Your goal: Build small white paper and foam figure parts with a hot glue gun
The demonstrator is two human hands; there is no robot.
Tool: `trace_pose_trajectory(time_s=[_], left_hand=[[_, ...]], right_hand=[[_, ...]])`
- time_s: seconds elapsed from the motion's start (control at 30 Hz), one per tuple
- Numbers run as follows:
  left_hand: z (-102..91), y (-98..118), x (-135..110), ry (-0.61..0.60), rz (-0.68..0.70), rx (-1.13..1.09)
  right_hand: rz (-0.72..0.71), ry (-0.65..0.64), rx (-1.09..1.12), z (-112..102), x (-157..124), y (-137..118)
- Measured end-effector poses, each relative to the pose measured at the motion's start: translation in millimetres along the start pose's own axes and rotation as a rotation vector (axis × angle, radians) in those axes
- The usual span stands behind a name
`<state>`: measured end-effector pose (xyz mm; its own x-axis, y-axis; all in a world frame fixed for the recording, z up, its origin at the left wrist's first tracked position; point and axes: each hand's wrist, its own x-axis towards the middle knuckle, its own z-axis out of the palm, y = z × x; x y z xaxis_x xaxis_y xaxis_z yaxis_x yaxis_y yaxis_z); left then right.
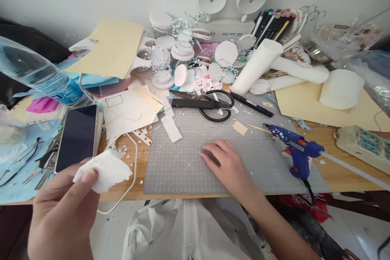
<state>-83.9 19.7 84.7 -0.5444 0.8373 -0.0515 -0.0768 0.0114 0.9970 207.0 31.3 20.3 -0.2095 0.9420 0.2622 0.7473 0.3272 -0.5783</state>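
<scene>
My left hand (pixel 65 207), at the lower left, pinches a folded piece of white tissue (pixel 106 170) with a ragged edge between thumb and fingers. Low over the grey cutting mat (pixel 183 174), my right hand (pixel 225 162) has its thumb and forefinger curved together. A tiny pale speck shows at those fingertips, too small to name. Black-handled scissors (pixel 217 105) lie at the mat's far side beside a black marker (pixel 252 104). A torn white paper strip (pixel 171 128) and a small cream card (pixel 240 127) rest on the mat.
A blue glue gun (pixel 295 146) with a glue stick lies at right, near a power strip (pixel 364 148). At left are a phone (pixel 77 138), a tilted water bottle (pixel 45 75) and a white cable (pixel 134 170). White rolls (pixel 258 67) and beaded paper pieces (pixel 183 40) crowd the back.
</scene>
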Motion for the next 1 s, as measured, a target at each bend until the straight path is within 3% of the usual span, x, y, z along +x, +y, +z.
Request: trace_pose_trajectory(time_s=[0.23,0.5,0.63,0.73,0.9,1.0], left_hand=[[-1.2,-4.6,0.5,-0.044,-0.060,-0.018],[-4.5,-3.4,-1.6,-0.061,-0.056,-0.071],[3.3,0.8,-9.4,-0.071,0.017,0.073],[17.8,1.1,-15.3,-0.185,0.173,0.286],[53.4,-16.5,-15.8,-0.615,0.623,0.454],[75.0,-32.3,-15.1,-0.664,0.951,0.658]], right_hand=[[-0.042,-0.010,0.042,3.8,7.6,2.7],[0.105,0.052,0.142,7.4,14.7,6.6],[0.197,0.091,0.241,0.4,16.1,9.8],[0.257,0.111,0.284,-7.0,10.2,10.8],[0.354,0.168,0.210,-23.3,-18.7,16.4],[0.265,0.189,0.021,-34.2,-41.8,22.4]])
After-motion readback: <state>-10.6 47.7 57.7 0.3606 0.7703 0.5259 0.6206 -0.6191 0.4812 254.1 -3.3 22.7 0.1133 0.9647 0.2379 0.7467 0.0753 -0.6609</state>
